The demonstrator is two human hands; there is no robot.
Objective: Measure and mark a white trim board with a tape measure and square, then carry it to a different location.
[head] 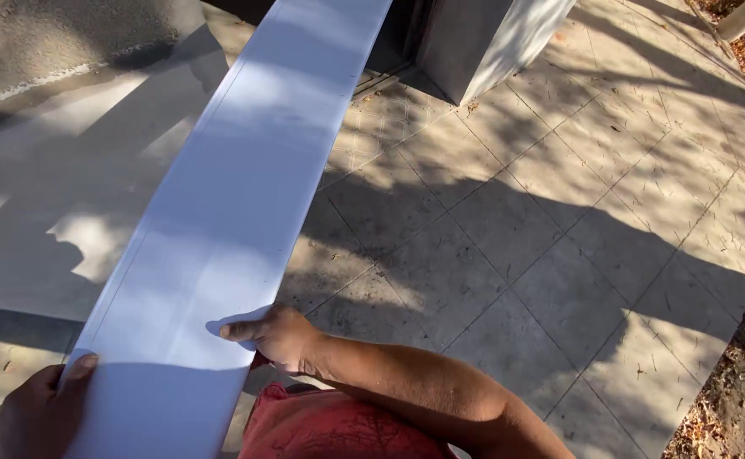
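Red cloth (330, 429) on your lap or leg sits closest, right under your right arm. Both of your hands hold the long, flat, white board (220, 212), which looks like smooth plastic or painted trim. It runs away from you, up over the grey stone paving tiles (508, 229) toward the grey concrete post (474, 42) at the top. Your left hand (33, 412) grips the near left edge, with the thumb pressed flat on top. Your right hand (275, 334) pinches the right edge, thumb on the white face and fingers curled under where you cannot see them. The board is long, so I think the far end will want to dip or swing. Keep both hands tight and level, one on each side, just as they are. Move slowly, and watch the far end so it does not bump the post. The face looks clean, so try not to drag it on the rough tiles, where it could get scratched. A big pale flat sheet (58, 195) lies on the ground to your left, partly under the board, so mind your feet near it.
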